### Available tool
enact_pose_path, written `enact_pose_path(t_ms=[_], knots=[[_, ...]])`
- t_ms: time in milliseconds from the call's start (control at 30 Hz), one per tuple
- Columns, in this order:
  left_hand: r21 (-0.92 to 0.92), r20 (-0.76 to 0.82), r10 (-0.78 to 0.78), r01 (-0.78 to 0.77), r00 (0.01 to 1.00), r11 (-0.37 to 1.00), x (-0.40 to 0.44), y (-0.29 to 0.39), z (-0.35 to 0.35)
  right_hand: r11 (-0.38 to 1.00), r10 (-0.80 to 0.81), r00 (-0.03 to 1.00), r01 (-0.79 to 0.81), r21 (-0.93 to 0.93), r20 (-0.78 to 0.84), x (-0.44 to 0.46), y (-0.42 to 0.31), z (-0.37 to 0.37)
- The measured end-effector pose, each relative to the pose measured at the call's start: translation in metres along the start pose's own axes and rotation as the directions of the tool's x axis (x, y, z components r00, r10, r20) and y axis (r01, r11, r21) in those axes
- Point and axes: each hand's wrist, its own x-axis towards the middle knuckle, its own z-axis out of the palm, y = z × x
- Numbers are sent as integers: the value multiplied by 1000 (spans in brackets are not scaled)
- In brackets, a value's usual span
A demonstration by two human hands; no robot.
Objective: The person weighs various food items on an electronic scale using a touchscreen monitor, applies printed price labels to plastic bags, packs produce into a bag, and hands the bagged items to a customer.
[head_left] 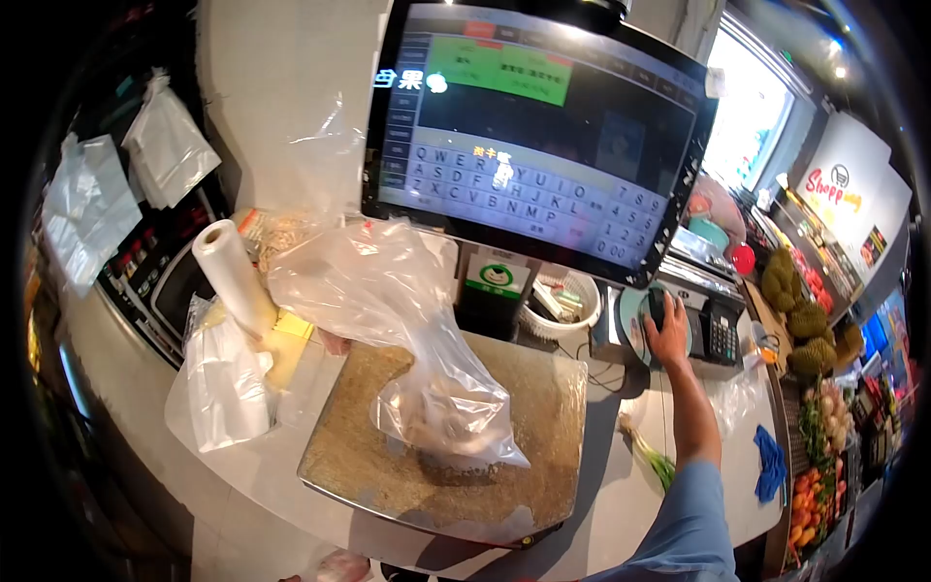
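My right hand (668,333) rests over a dark computer mouse (657,307), its fingers laid around it on a round teal pad (630,325). At the bottom edge, a skin-toned shape that looks like my left hand (341,565) is partly cut off; its fingers cannot be made out. A clear plastic bag (441,359) stands on the worn metal plate of a weighing scale (543,407). Pale brownish contents sit low in the bag, too blurred to name. Behind it, a large touchscreen (529,145) shows a keyboard and green tiles.
A roll of plastic bags (233,272) and a white bag stack (228,383) stand left. A white basket (567,306) sits below the screen. To the right are a keypad device (720,335), a spring onion (647,454), a blue cloth (769,464) and produce shelves (813,504).
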Motion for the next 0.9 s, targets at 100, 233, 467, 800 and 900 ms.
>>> enact_pose_path(t_ms=[100,233,467,800,900], knots=[[32,-17,33,-33,999,999,-2,-4,5,1000,-9,1000,9,10,4,-1,-4,-2],[32,-55,14,-12,998,999,-10,3,19,1000,10,1000,-10,5,28,1,-6,0],[-72,-17,30,-31,999,997,-8,-1,20,1000,20,999,-20,-17,41,2,-8,0],[-16,-60,-48,47,997,999,-22,22,36,998,22,998,-18,-52,66,4,-6,1],[-21,-18,70,-70,997,997,-30,19,37,998,17,999,-15,-54,49,4,1,7]])
